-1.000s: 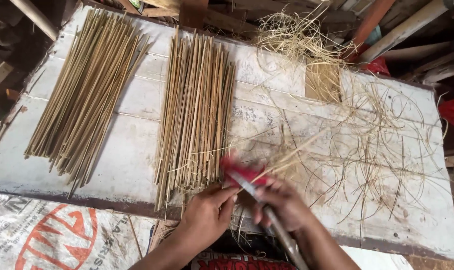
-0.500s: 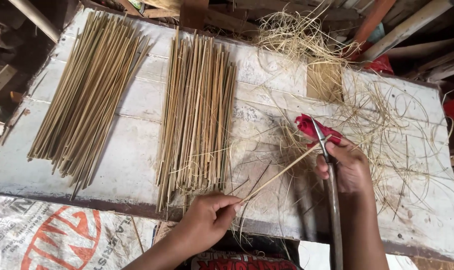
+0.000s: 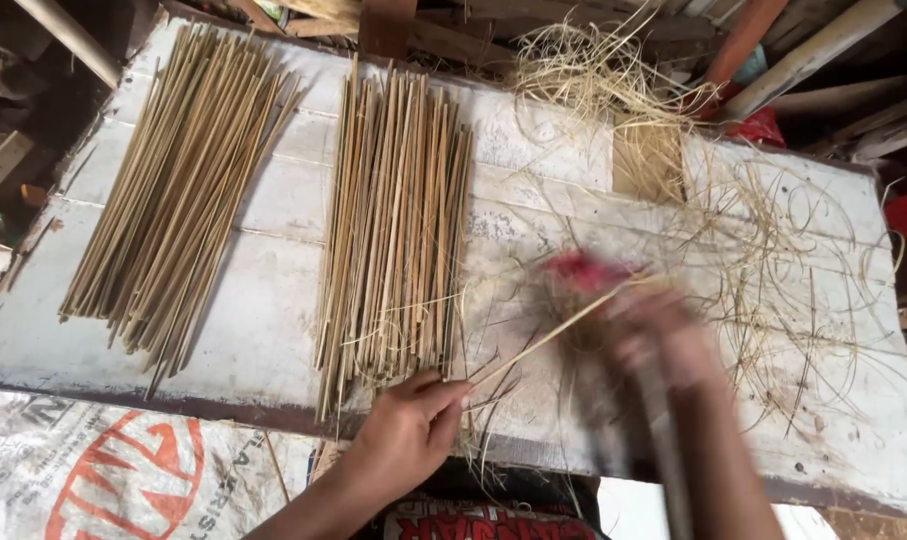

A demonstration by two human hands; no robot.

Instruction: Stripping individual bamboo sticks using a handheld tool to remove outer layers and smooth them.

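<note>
The left hand [image 3: 413, 425] pinches the near end of a single thin bamboo stick [image 3: 543, 340] at the front edge of the white board surface [image 3: 273, 330], just below the middle bundle of sticks [image 3: 393, 230]; the stick runs up and to the right from that grip toward the right hand [image 3: 663, 335]. Compared with the view half a second ago, the right hand has drawn slightly inward and lower along the stick, and it is now heavily blurred, which points to a quick stroke along the stick's length. A second ago both hands were close together at the near edge; they now stand apart with the stick stretched between them. In my judgement this is one pass of shaving or stripping the stick, consistent with the loose pale shavings [image 3: 773, 260] curled across the right half of the surface. The right hand appears closed around a long tool with a red part [image 3: 578, 270] at its far end, but blur prevents confirming the tool's form or how it meets the stick. A second bundle of sticks [image 3: 173, 190] lies well apart to the left, untouched. The person's forearms are cut off at the lower frame edge, and the clutter beyond the surface cannot be identified.
</note>
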